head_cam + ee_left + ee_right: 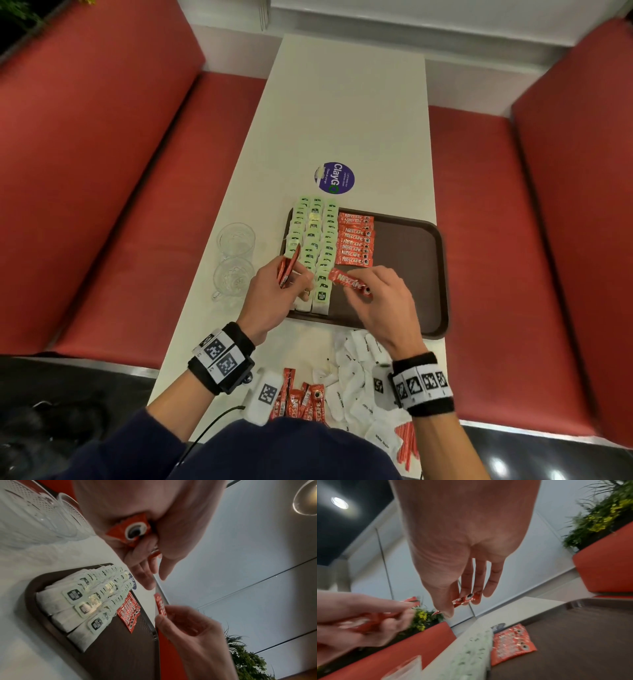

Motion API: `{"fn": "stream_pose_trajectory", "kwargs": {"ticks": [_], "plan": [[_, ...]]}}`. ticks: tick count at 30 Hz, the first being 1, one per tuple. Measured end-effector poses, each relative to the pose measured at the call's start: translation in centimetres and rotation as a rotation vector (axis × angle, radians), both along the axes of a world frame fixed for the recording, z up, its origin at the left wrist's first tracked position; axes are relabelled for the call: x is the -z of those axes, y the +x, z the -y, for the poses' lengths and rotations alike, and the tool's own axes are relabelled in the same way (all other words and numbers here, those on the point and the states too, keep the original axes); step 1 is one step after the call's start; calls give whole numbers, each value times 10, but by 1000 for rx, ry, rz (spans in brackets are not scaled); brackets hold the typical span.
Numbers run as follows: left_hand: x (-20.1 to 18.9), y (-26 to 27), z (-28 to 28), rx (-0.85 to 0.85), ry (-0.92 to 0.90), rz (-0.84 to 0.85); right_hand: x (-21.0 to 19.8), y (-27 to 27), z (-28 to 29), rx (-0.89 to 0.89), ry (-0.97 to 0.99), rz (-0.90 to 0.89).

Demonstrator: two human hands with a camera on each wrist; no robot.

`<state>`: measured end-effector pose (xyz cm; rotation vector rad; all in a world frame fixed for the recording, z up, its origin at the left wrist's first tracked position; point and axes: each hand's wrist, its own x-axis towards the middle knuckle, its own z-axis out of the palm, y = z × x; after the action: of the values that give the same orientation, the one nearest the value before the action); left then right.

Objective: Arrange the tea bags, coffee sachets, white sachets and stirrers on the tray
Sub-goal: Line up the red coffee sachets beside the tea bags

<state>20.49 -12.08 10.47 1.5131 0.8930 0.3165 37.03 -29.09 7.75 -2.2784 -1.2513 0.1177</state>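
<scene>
A brown tray lies on the white table, with three rows of green-tagged tea bags along its left side. Beside them lies a column of red coffee sachets. My left hand grips a small bunch of red coffee sachets over the tray's left edge. My right hand pinches a single red coffee sachet above the tray's near part. Loose coffee sachets, a heap of white sachets and red stirrers lie on the table near my body.
Two clear glass mugs stand left of the tray. A round purple sticker is on the table beyond the tray. Red bench seats flank the table. The tray's right half is bare brown surface.
</scene>
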Motion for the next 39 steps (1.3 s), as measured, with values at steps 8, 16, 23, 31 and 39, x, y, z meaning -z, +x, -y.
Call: {"fn": "stream_pose_trajectory", "kwargs": {"ticks": [8,16,23,31,39], "plan": [[2,-8,1,-29,-123,4,59,78,-29,28,-287,30],[9,-16,-3,-42,-112,-17,73,88,-61,-37,-391,48],[11,-19,-2,-41,-136,-14,76,85,-65,-32,-383,5],[0,-13,3,-6,-163,0,76,82,-69,-15,-354,-16],[-3,-10,2,40,-357,60,27,58,-72,34,-54,-262]]}}
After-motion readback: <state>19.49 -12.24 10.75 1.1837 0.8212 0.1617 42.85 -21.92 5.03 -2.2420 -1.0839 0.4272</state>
